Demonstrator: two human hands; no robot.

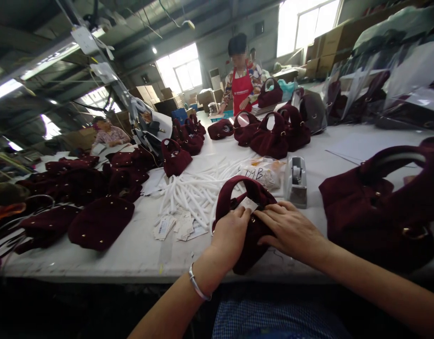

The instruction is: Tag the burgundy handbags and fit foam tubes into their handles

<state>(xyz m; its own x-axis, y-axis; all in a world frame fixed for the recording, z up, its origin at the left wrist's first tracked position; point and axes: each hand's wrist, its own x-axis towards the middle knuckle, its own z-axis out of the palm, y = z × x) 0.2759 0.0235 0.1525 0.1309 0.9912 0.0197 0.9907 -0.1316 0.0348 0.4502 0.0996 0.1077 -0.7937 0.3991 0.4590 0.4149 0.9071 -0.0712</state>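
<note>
A small dark red velvet handbag [248, 249] lies at the table's near edge, its handle arching away from me. My left hand [231, 235] rests on the bag with fingers curled, pinching a small white tag [248, 203] at the bag's mouth. My right hand [290, 228] lies on the bag's right side, fingers pressed together and pointing left toward the tag. A silver bangle [199, 285] circles my left wrist.
White foam tubes [192, 193] and paper tags [174, 227] lie left of the bag. A tape dispenser [296, 181] stands behind my right hand. Many more red bags cover the white table [132, 254]. Two people work further along it.
</note>
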